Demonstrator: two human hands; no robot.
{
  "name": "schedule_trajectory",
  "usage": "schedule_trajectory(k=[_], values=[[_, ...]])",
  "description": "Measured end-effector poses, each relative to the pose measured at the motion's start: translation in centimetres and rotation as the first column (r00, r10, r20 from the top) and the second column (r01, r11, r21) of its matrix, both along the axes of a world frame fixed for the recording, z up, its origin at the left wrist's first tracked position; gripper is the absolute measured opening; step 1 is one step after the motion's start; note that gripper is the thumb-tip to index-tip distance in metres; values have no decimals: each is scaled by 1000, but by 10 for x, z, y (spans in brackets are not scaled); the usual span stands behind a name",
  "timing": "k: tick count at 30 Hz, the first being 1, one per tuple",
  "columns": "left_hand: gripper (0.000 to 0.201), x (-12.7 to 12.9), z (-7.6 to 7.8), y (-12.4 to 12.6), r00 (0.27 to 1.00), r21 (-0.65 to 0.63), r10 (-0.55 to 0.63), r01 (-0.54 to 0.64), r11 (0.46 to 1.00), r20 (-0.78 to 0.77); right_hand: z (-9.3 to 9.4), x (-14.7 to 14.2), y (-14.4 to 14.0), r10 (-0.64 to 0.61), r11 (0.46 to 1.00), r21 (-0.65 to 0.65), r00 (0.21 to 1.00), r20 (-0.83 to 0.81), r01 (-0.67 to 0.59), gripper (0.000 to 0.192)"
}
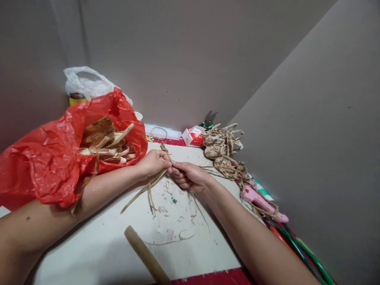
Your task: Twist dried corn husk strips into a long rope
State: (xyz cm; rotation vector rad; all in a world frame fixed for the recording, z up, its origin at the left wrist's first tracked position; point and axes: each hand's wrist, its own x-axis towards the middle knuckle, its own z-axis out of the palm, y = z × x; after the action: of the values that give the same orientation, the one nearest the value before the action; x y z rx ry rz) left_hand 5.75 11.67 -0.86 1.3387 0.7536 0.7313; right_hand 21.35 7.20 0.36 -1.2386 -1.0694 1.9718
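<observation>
My left hand (pixel 156 161) is closed, thumb and fingers pinching a plait of dried plant strips (pixel 164 149) whose knotted end sticks up behind the fingers. Touching it from the right, my right hand (pixel 191 175) is also closed, its thumb and forefinger pressed on the strips at the same spot. Loose strip ends (pixel 150 190) hang down from the hands over the white board (pixel 118 245). The exact point where the fingers grip is partly hidden. Below the hands, a thick brown stalk (pixel 147 255) and scraps of fibre lie on the board.
At the left, a red plastic bag (pixel 56 146) holds dried husk-like pieces (pixel 109 144). Woven cord bundles (pixel 222 148), a small red-and-white box (pixel 193 136), green-handled pliers (pixel 208 120) and a pink glue gun (pixel 263 202) line the right edge. Grey walls stand close behind and right.
</observation>
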Motion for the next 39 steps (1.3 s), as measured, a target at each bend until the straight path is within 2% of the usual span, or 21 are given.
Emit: schedule_trajectory(k=[5,11,16,19,22,24,27,31,34,36,38,39], values=[[6,-2,-4,5,986,217,74,-40,975,-150,-6,-1,0,-99,993,-68,991,-91,93,21],[4,-3,4,4,983,163,-10,40,986,-185,-6,-13,-8,-276,961,-37,958,-80,274,13],[9,-5,11,3,935,249,-4,98,964,-353,-9,-23,-12,-394,918,54,919,15,392,8],[12,-5,15,-3,908,234,-36,146,961,-416,-11,-26,-13,-415,908,83,909,38,411,13],[10,-2,16,-16,900,214,-18,123,969,-435,-10,-26,-13,-409,912,46,913,-1,408,25],[14,0,15,-27,895,270,40,91,958,-444,-9,-26,-14,-401,916,12,915,-34,401,31],[19,2,14,-36,872,419,138,82,904,-470,-9,-25,-15,-408,912,14,912,-43,409,31],[15,-1,19,-27,849,479,147,136,867,-507,-11,-20,-13,-408,913,-16,909,-87,408,27],[12,-4,20,-11,870,528,231,38,848,-435,-10,-15,-11,-362,932,-53,920,-149,358,15],[12,-4,17,-4,898,466,204,1,885,-389,-8,-14,-10,-321,947,-62,931,-174,315,8],[16,-3,14,-3,936,235,33,53,971,-350,-7,-12,-9,-291,957,-56,940,-180,285,9],[18,-2,12,-4,947,93,-61,95,991,-315,-6,-11,-9,-275,961,-52,945,-177,270,10]])
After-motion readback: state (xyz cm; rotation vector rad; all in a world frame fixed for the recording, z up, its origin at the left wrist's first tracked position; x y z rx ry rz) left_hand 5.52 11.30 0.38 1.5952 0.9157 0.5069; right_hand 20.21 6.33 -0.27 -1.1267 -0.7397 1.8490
